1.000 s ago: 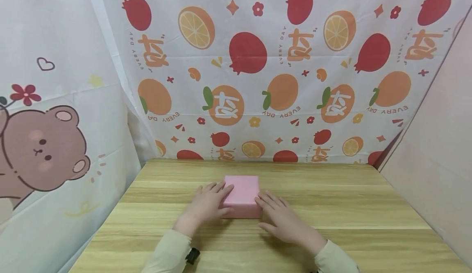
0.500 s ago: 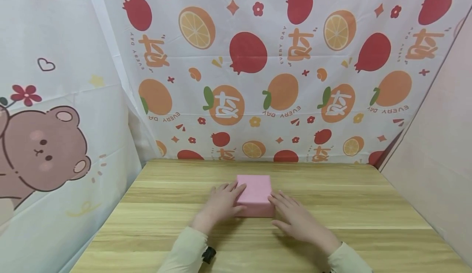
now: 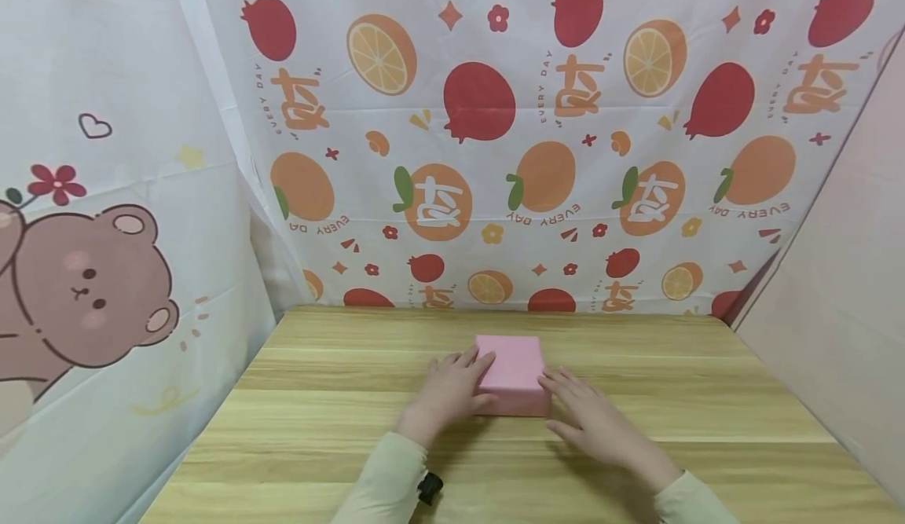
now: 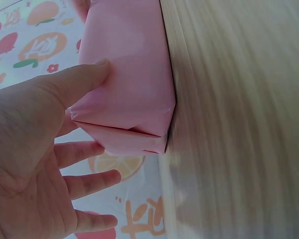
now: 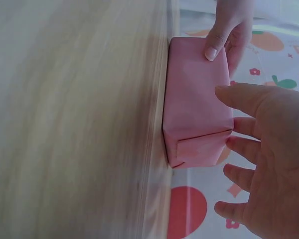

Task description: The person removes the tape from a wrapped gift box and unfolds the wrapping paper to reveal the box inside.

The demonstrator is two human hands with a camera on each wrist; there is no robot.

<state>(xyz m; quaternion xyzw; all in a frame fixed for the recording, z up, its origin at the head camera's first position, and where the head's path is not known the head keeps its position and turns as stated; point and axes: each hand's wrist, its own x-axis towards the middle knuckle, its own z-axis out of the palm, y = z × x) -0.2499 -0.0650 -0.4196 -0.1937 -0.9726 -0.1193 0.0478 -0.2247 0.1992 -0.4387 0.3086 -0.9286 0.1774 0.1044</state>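
Observation:
A box wrapped in pink paper [image 3: 511,367] rests flat on the wooden table, between both hands. My left hand [image 3: 445,398] is at its left side, index finger over the top edge; in the left wrist view the thumb touches the front face of the box [image 4: 127,55], other fingers spread out straight. On the right side, my right hand [image 3: 601,426] touches the box's edge with its fingertips. Its thumb stands clear of the front face in the head view. Folded paper flaps show on the box's ends in both wrist views.
The wooden table [image 3: 318,422] extends on all sides of the box. Behind it hangs a white cloth with printed fruit [image 3: 396,131]. A bear-printed curtain [image 3: 212,272] closes the left, and a pale wall [image 3: 841,312] bounds the right.
The box has slid to the right across the table, and both hands have moved right along with it, keeping nearly the same positions against its sides.

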